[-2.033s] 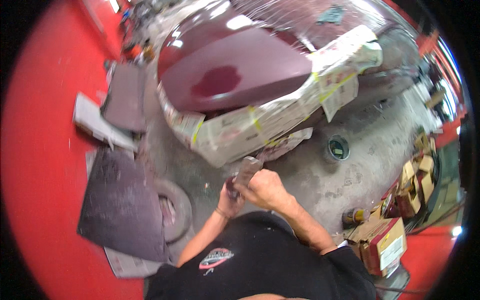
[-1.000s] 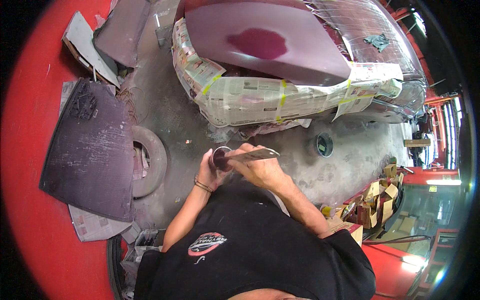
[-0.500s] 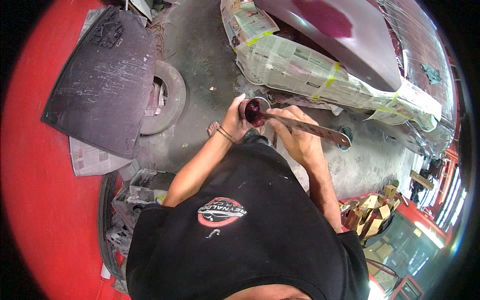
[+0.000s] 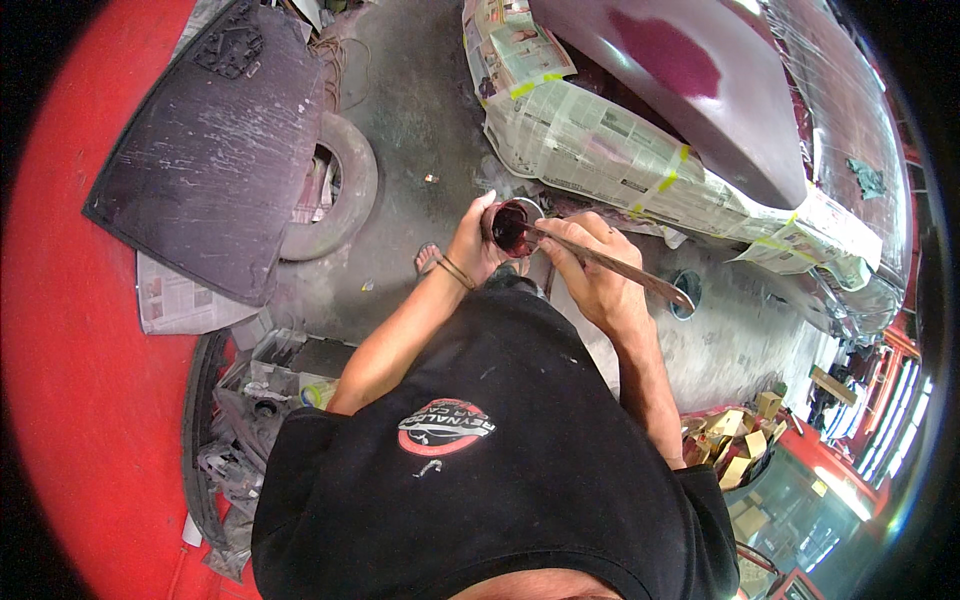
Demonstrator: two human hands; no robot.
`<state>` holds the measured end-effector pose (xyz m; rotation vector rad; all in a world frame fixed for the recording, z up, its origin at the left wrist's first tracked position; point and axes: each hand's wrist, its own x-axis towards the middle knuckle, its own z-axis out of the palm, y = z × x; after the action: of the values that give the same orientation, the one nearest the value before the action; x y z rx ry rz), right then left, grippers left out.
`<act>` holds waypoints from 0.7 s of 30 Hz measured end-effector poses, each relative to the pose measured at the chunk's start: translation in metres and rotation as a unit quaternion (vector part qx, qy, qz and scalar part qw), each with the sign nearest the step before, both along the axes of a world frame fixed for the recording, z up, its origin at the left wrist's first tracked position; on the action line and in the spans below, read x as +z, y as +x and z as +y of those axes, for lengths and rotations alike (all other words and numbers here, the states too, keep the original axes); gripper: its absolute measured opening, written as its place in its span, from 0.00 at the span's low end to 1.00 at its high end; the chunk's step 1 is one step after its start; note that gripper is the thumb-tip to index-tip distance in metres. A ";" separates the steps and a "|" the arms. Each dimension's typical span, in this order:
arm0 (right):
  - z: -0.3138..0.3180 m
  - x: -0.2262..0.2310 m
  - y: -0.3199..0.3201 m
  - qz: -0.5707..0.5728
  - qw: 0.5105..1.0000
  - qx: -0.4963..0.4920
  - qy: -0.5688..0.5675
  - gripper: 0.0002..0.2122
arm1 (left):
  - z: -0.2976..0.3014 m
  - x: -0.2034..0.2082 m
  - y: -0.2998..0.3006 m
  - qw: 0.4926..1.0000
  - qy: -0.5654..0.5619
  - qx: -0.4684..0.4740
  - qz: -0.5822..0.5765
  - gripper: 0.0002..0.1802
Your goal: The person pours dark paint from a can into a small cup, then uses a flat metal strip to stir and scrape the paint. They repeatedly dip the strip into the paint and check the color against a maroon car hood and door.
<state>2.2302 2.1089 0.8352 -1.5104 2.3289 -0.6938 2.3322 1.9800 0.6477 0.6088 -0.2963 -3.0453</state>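
Observation:
My left hand point(image 4: 471, 243) is wrapped round a small can point(image 4: 489, 224) whose open mouth faces up toward me. Dark red paint point(image 4: 510, 228) coats the inside of the can. In my right hand point(image 4: 603, 280) is a long flat stirring stick point(image 4: 640, 274), stained reddish brown, with a hole near its outer end. The stick's other end reaches into the can, and its tip is hidden in the dark interior. Both hands are in front of my black shirt point(image 4: 520, 400), close together.
Ahead on the right is a car panel point(image 4: 740, 130) with a dark red patch, edged with taped newspaper point(image 4: 600, 140). A dark sheet-like panel point(image 4: 210, 170) and a tire point(image 4: 355, 190) lie left. A small bucket point(image 4: 684, 294) stands on the floor right; boxes point(image 4: 735, 440) are behind it.
The stick has turned in my right hand, showing more of its narrow edge, and its outer end has dropped slightly. The can stays in my left hand, tilted a little differently.

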 end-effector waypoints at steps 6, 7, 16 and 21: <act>0.010 -0.018 0.005 0.027 0.998 0.028 -0.047 0.11 | 0.008 -0.006 0.002 0.999 -0.031 -0.006 -0.043 0.31; 0.013 -0.021 0.007 0.026 0.998 0.026 -0.047 0.11 | 0.011 -0.016 0.002 1.000 -0.016 -0.010 -0.015 0.31; 0.011 -0.001 0.012 0.007 0.999 0.031 0.004 0.12 | 0.005 -0.019 0.024 1.000 0.002 -0.027 0.005 0.27; -0.006 0.007 0.017 0.022 0.998 0.047 -0.020 0.11 | -0.013 -0.002 0.030 1.000 0.001 -0.008 -0.020 0.26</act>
<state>2.2471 2.1025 0.8420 -1.6571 2.2718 -0.6949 2.3619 1.9666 0.6455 0.6715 -0.2992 -3.0522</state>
